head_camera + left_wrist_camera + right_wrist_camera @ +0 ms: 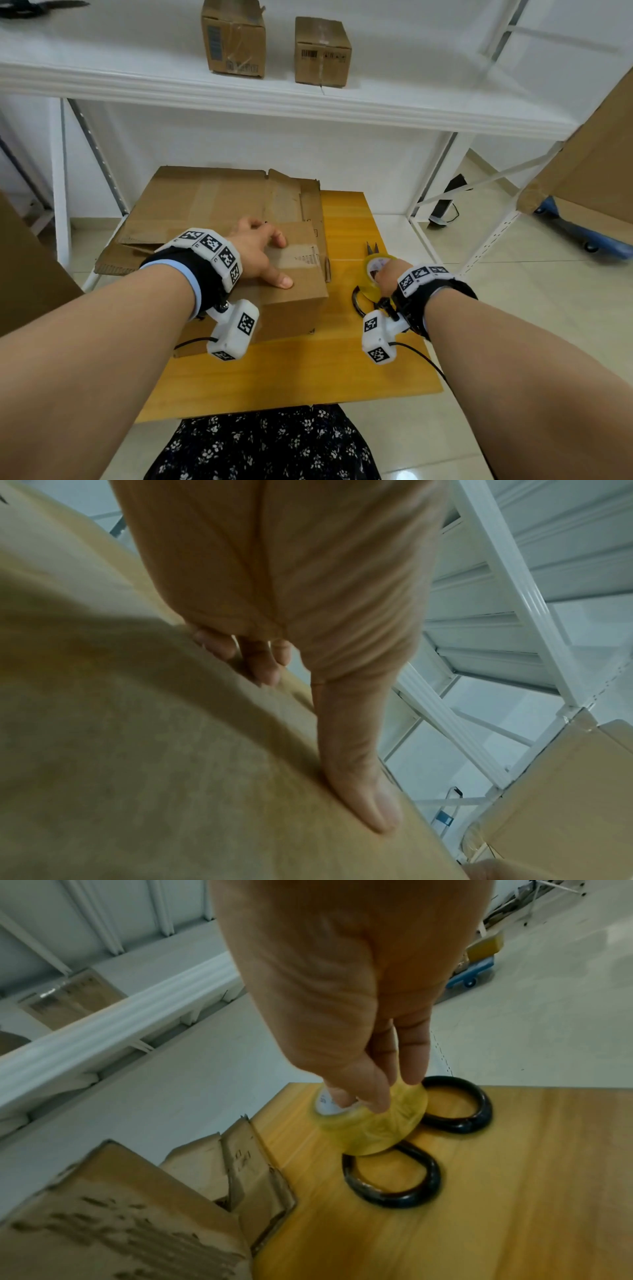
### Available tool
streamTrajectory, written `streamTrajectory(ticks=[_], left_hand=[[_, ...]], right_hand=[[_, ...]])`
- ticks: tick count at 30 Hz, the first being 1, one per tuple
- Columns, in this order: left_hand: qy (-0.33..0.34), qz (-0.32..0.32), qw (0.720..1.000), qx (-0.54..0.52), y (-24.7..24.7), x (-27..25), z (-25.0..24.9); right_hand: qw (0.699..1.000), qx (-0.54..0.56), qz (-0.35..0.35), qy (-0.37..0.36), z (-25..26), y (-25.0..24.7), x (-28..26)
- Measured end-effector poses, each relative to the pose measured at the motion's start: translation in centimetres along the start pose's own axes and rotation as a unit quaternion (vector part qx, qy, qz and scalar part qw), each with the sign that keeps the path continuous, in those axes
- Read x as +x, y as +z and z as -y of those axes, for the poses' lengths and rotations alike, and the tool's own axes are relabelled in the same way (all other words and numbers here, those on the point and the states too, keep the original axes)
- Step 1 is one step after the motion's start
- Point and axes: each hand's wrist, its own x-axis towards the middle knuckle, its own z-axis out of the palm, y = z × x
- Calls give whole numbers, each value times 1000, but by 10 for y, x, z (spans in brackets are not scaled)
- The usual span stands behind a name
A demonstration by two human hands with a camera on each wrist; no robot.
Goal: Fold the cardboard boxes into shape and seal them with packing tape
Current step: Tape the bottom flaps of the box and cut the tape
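Right grip (346, 1031) pinches the tape roll (369, 1123); flat left grip (260, 253) presses the folded box (291, 291), still unsealed.

A wooden table (291, 377) is carrying a folded box (291, 301) at centre. Flattened cardboard (205, 205) is lying at eleven o'clock, scissors (371, 248) at three.

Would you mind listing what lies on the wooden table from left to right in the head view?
Flattened cardboard → left hand pressing the folded box → tape roll gripped by the right hand, over the scissors.
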Motion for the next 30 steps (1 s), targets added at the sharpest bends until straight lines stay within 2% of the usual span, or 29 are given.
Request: streamTrajectory(ticks=[3,6,7,9,11,13,15,18,20,24,27,30], left_hand=[[3,-6,1000,-8,1,2,2],[8,-14,1000,-20,4,4,6],[10,-16,1000,-22,4,4,7],[11,-18,1000,-21,5,5,8],[13,-19,999,-24,5,5,9],[16,-20,999,-26,5,5,10],[19,-21,999,-27,6,5,11],[21,-22,999,-28,7,5,12],[23,-25,999,-29,7,4,13],[28,-26,999,-26,8,3,14],[34,-31,999,-21,9,2,14],[40,-35,998,-16,9,1,14]], right_hand=[[988,-146,-1,46,1,6,0],[976,-214,29,39,2,3,-13],[979,-200,27,39,-2,9,0],[969,-237,62,27,-7,29,45],[960,-270,73,-1,-30,56,116],[957,-278,86,-3,-35,64,144],[952,-295,77,-13,-21,49,110],[957,-281,69,-7,-23,45,111],[960,-266,85,39,-7,26,60],[976,-206,74,20,-1,0,2],[994,-90,-27,-56,-2,-20,-17],[992,22,-79,-99,14,-44,-36]])
